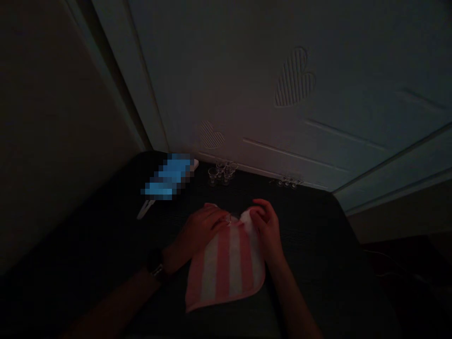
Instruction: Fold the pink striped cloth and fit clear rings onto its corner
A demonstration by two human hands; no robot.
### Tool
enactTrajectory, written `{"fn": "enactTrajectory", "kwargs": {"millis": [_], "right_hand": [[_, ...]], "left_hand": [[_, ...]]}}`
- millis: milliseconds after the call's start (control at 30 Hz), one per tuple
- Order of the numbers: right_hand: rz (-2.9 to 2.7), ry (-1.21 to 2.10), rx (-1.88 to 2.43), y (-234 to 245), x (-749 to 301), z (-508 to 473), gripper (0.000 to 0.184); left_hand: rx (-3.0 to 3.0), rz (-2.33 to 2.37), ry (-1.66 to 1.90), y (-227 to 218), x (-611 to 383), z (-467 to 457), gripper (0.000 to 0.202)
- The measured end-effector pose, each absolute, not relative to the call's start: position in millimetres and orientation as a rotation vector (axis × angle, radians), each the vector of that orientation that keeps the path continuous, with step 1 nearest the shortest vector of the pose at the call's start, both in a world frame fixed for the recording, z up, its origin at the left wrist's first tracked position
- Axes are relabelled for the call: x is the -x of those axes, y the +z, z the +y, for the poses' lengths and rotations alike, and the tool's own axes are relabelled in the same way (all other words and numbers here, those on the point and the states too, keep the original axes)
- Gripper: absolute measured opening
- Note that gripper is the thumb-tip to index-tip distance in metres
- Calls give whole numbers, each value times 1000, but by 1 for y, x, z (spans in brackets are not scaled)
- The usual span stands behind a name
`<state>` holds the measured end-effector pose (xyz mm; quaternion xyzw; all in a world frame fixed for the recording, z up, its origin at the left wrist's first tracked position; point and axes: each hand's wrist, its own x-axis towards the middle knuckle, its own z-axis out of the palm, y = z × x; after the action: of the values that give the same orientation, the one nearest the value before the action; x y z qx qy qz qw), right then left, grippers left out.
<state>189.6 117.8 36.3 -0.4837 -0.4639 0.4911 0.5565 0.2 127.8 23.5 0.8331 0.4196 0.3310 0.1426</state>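
A small cloth (222,263) with pink and white stripes hangs or lies spread between my hands, above the dark table. At its top left edge, my left hand (203,230) is closed on a small clear glass (229,219), with cloth behind its fingers. The glass shows only in part, and its exact shape is hard to make out in the dim light. My right hand (266,226) pinches a bunched upper corner of the cloth, close to the glass. A dark watch (156,268) is on my left wrist.
Behind my hands stand several small stemmed clear glasses (221,173) in a cluster. More small glass pieces (288,182) sit by the wall at the right. A phone with a lit, blurred screen (169,176) leans at the left of the dark table (310,245).
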Motion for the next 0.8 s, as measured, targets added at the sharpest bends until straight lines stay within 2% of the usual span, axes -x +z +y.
{"fn": "enactTrajectory", "kwargs": {"millis": [367, 800], "right_hand": [[-1280, 1069, 1098, 42, -184, 117, 16], [-1351, 1061, 1242, 31, -184, 121, 14]], "left_hand": [[-2440, 1084, 849, 25, 0, 128, 17], [-2527, 1049, 1136, 28, 1, 123, 18]]}}
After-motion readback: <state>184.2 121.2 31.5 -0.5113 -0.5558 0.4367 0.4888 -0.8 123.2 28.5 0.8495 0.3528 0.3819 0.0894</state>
